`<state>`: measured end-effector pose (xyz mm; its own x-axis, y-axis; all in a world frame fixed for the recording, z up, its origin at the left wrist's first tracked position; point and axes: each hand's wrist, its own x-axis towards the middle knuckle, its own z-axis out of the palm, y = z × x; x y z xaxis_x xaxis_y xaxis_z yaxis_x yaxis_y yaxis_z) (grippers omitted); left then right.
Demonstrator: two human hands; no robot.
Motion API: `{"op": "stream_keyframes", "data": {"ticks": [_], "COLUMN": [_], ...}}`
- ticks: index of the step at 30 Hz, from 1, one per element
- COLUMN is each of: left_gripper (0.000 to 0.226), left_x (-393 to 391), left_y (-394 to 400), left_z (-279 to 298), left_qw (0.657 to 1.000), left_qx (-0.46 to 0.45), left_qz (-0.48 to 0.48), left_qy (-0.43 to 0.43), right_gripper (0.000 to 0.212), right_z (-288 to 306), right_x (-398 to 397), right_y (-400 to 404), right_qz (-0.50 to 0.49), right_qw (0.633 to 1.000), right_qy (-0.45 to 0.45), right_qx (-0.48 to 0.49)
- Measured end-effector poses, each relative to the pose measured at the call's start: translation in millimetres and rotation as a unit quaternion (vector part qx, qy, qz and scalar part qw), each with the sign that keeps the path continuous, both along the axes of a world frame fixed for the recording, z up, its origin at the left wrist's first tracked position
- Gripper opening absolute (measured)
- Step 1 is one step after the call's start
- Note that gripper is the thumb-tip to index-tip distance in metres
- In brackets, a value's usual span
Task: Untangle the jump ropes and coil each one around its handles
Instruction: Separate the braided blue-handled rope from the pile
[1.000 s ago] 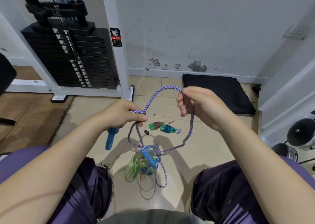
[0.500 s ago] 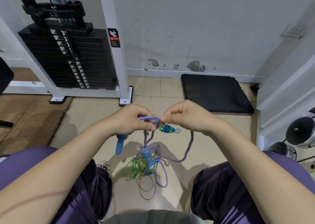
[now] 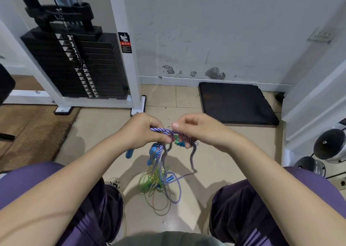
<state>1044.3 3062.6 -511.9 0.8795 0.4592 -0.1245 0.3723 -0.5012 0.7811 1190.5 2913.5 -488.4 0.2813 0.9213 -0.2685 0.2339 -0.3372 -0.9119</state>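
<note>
Person seated, knees apart, both hands raised close together over the tile floor point(image 3: 104, 133). Left hand point(image 3: 144, 131) has fingers curled, pinching the purple-and-white braided rope point(image 3: 162, 130) between thumb and fingers; right hand point(image 3: 196, 129) just beside it, fingers curled round the same rope, a few turns of it lying across its fingers. Hands nearly touching, rope bunched short between them. From the hands the braided rope hangs down in several strands to the tangle point(image 3: 159, 180) on the floor between the knees, one loop trailing to the right and curving back in near the pile. A blue handle point(image 3: 154, 152) hangs in the strands just below the left hand; another blue handle point(image 3: 129, 153) shows lower left of that hand, whether it rests on the floor or hangs cannot tell. A small green-and-blue piece point(image 3: 178, 143) sits behind the right hand's fingers, too hidden to name. The tangle holds thin green cord point(image 3: 145, 180), a thin orange cord point(image 3: 161, 211) looping toward the near side, and a blue handle end point(image 3: 169, 178). Far left stands a weight stack machine point(image 3: 78, 64) with white frame; far right a black mat point(image 3: 236, 103) lies against the wall point(image 3: 224, 30). Dumbbell ends point(image 3: 329, 146) at the right edge. Brown flooring point(image 3: 31, 128) on the left.
</note>
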Motion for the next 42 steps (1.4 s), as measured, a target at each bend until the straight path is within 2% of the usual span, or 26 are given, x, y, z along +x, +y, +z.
{"op": "stream_keyframes", "data": {"ticks": [4, 7, 12, 16, 18, 20, 23, 26, 31, 37, 39, 42], "left_gripper": [0.014, 0.014, 0.016, 0.015, 0.018, 0.018, 0.022, 0.023, 0.024, 0.023, 0.018, 0.017], "left_x": [1, 2, 0, -3, -3, -2, -4, -8, -8, -6, -7, -9], "left_y": [-7, -7, 2, 0, -1, -2, -2, 1, -1, -5, -4, -1], "left_z": [4, 9, 12, 17, 18, 19, 20, 20, 21, 22, 21, 19], "left_qw": [0.999, 0.998, 0.996, 0.989, 0.989, 0.989, 0.991, 0.984, 0.975, 0.96, 0.963, 0.979], "left_qx": [-0.041, -0.057, -0.082, -0.13, -0.113, -0.11, -0.111, -0.17, -0.221, -0.264, -0.258, -0.185], "left_qz": [-0.022, -0.023, 0.009, 0.038, 0.058, 0.066, 0.056, 0.035, -0.003, -0.04, -0.045, -0.079], "left_qy": [-0.009, 0.002, -0.024, -0.057, -0.07, -0.076, -0.057, -0.034, -0.038, -0.084, -0.067, 0.023], "right_gripper": [0.018, 0.012, 0.015, 0.017, 0.016, 0.024, 0.017, 0.009, 0.006, 0.017, 0.026, 0.029], "right_z": [-3, 5, 2, 2, 4, 4, 4, 6, 0, -4, -1, 6], "right_x": [-6, -5, -4, 2, 1, -3, -4, 3, 6, -2, 0, 8], "right_y": [2, 1, 3, 4, 2, 0, 2, 2, -1, 2, 2, 2], "right_qz": [0.034, -0.016, -0.056, -0.038, -0.015, 0.009, -0.008, -0.041, -0.023, 0.011, 0.006, -0.051], "right_qw": [0.996, 0.998, 0.989, 0.992, 0.999, 1.0, 1.0, 0.998, 0.997, 0.997, 0.997, 0.996], "right_qy": [-0.081, -0.047, 0.055, 0.098, 0.039, -0.019, -0.02, -0.018, 0.012, 0.035, 0.039, -0.012], "right_qx": [-0.026, 0.043, 0.126, 0.074, 0.029, -0.003, 0.021, 0.042, 0.077, 0.073, 0.065, 0.073]}}
